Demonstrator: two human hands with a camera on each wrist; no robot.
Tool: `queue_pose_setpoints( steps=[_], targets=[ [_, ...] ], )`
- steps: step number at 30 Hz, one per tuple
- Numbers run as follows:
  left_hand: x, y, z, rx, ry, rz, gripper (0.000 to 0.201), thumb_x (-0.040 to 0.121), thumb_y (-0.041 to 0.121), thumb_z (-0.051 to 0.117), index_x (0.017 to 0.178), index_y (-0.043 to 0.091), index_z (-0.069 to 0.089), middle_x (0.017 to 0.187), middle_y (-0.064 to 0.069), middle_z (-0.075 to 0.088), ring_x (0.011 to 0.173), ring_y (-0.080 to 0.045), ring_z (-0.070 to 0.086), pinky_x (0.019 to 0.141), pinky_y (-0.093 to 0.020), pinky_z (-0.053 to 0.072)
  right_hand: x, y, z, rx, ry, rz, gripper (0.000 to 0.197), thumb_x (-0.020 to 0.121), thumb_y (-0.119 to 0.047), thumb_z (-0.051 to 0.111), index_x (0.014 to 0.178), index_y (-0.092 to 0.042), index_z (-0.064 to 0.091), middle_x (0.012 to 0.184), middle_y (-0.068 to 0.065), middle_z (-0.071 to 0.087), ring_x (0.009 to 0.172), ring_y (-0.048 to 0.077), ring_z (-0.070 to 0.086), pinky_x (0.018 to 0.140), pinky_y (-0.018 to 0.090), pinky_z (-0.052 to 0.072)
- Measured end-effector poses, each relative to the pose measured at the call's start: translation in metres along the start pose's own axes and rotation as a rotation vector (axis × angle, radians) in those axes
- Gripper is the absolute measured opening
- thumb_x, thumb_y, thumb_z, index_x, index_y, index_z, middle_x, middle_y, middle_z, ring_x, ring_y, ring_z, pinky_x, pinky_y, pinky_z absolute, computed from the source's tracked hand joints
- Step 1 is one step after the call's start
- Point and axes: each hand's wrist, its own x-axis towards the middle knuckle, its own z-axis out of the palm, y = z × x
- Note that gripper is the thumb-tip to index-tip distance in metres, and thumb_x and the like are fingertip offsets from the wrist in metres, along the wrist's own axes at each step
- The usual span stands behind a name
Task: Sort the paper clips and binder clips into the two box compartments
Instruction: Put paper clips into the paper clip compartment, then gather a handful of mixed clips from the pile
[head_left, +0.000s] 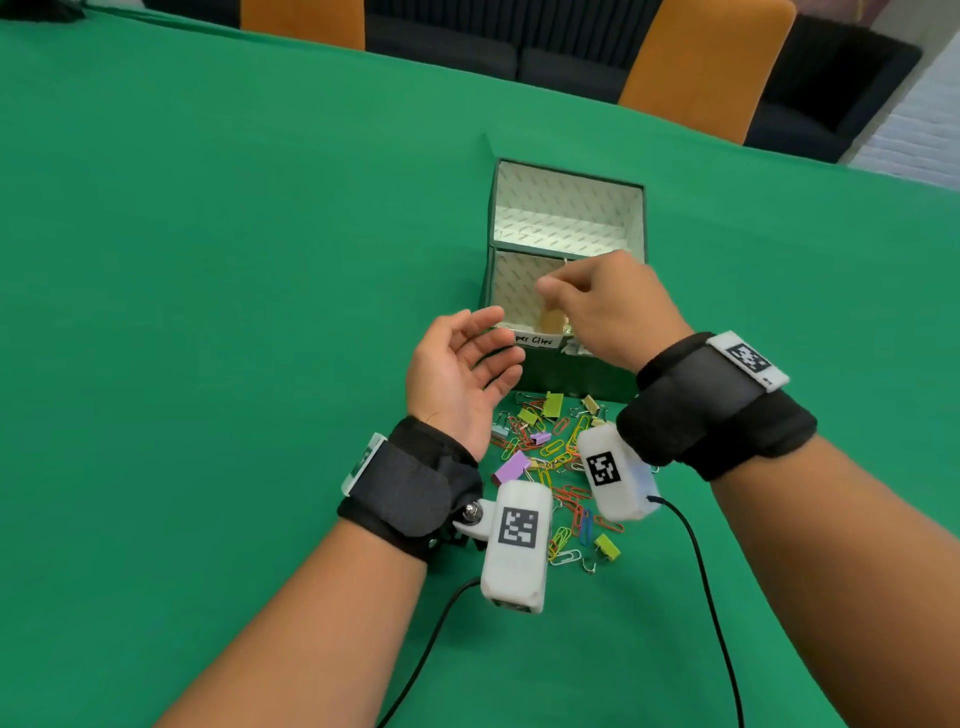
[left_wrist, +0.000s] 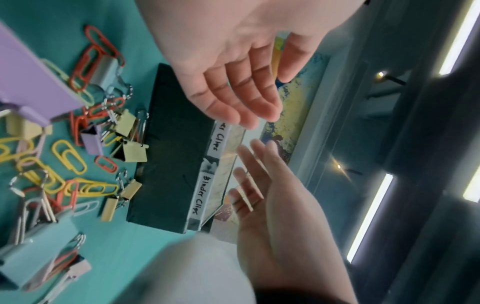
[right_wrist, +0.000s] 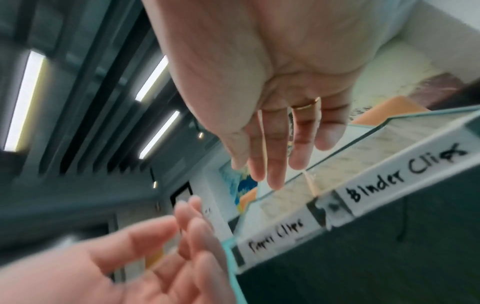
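On the green table (head_left: 208, 260) we see the dark green box (head_left: 571, 371), its two compartments labelled for paper and binder clips. Our right hand (head_left: 613, 306) hovers over the box, fingers relaxed, empty; our left hand (head_left: 462, 369) is spread, palm up, beside it. The clips (head_left: 550, 457) lie heaped just before the box.

The tablecloth (head_left: 208, 260) under my arms is matt green cloth. The box (head_left: 571, 374) looks like dull dark card, lined with pale printed paper. The paper clips (left_wrist: 68, 156) are smooth coated wire; the binder clips (left_wrist: 135, 152) painted metal with shiny wire handles. My wrist straps (head_left: 717, 410) are soft black fabric.
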Motion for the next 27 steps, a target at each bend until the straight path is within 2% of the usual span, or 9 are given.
queue_pose_setpoints(
  steps=[3,6,10,13,17,20,23,25,27],
  targets=[
    [-0.01,0.009,0.008,0.204,-0.076,0.05,0.025,0.092,0.021,0.046,0.085,0.01,0.067,0.063,-0.002,0.059,0.055,-0.017,0.057,0.056,-0.025,0.045,-0.035,0.014,-0.018,0.178,0.093,0.047,0.022,0.089,-0.039,0.064,0.082,-0.021,0.073,0.074,-0.007,0.07,0.062,0.004,0.055,0.059,0.021,0.042],
    [-0.019,0.019,0.01,0.563,-0.173,0.163,0.023,0.092,0.017,0.048,0.08,0.011,0.067,0.06,-0.003,0.058,0.049,-0.017,0.051,0.049,-0.023,0.038,-0.078,0.036,-0.013,0.219,-0.119,0.13,0.027,0.086,-0.038,0.067,0.072,-0.015,0.071,0.067,0.002,0.07,0.057,0.011,0.053,0.061,0.029,0.046],
    [-0.027,0.014,0.01,1.169,-0.374,0.19,0.021,0.092,0.013,0.051,0.078,0.011,0.067,0.058,-0.002,0.056,0.044,-0.012,0.046,0.041,-0.017,0.035,-0.125,0.046,0.007,0.258,-0.407,0.148,0.032,0.089,-0.036,0.066,0.069,-0.011,0.07,0.059,-0.004,0.068,0.053,0.009,0.052,0.058,0.025,0.045],
    [-0.029,0.01,0.008,1.645,-0.477,0.23,0.013,0.088,0.02,0.056,0.084,0.017,0.069,0.07,0.004,0.063,0.062,-0.01,0.057,0.06,-0.022,0.046,-0.144,0.04,0.011,0.299,-0.554,0.14,0.034,0.091,-0.036,0.062,0.073,-0.009,0.07,0.063,0.001,0.071,0.053,0.011,0.057,0.057,0.023,0.046],
    [-0.019,0.015,-0.002,2.109,-0.487,0.206,0.033,0.089,0.035,0.055,0.12,0.022,0.058,0.117,-0.006,0.058,0.107,-0.023,0.055,0.09,-0.028,0.042,-0.165,0.033,0.022,0.285,-0.874,0.204,0.029,0.095,-0.029,0.055,0.076,-0.01,0.068,0.056,0.002,0.067,0.048,0.014,0.061,0.051,0.021,0.045],
    [-0.008,0.015,-0.007,2.265,-0.434,0.104,0.059,0.093,0.045,0.048,0.144,0.02,0.036,0.141,-0.015,0.039,0.13,-0.033,0.04,0.108,-0.039,0.034,-0.168,0.035,0.031,0.263,-0.953,0.241,0.027,0.096,-0.029,0.053,0.075,-0.014,0.061,0.059,0.002,0.066,0.046,0.013,0.061,0.048,0.021,0.046],
    [-0.001,0.01,-0.007,2.289,-0.442,0.027,0.055,0.097,0.046,0.041,0.144,0.018,0.037,0.141,-0.019,0.039,0.132,-0.035,0.035,0.109,-0.041,0.032,-0.149,0.041,0.032,0.308,-0.873,0.258,0.023,0.096,-0.028,0.055,0.078,-0.015,0.06,0.06,0.001,0.066,0.044,0.012,0.06,0.045,0.02,0.046],
    [-0.004,0.007,-0.003,2.188,-0.514,0.025,0.044,0.098,0.04,0.042,0.133,0.015,0.052,0.13,-0.017,0.049,0.121,-0.027,0.047,0.1,-0.031,0.039,-0.133,0.045,0.03,0.331,-0.777,0.25,0.021,0.096,-0.027,0.055,0.08,-0.014,0.061,0.061,0.0,0.066,0.045,0.012,0.06,0.044,0.019,0.046],
    [-0.011,0.006,0.0,2.06,-0.566,0.044,0.036,0.098,0.033,0.048,0.124,0.011,0.061,0.115,-0.012,0.059,0.081,-0.007,0.057,0.07,-0.013,0.045,-0.12,0.048,0.028,0.359,-0.718,0.245,0.021,0.096,-0.027,0.056,0.081,-0.014,0.063,0.063,0.0,0.066,0.048,0.013,0.061,0.044,0.02,0.047]
  ],
)
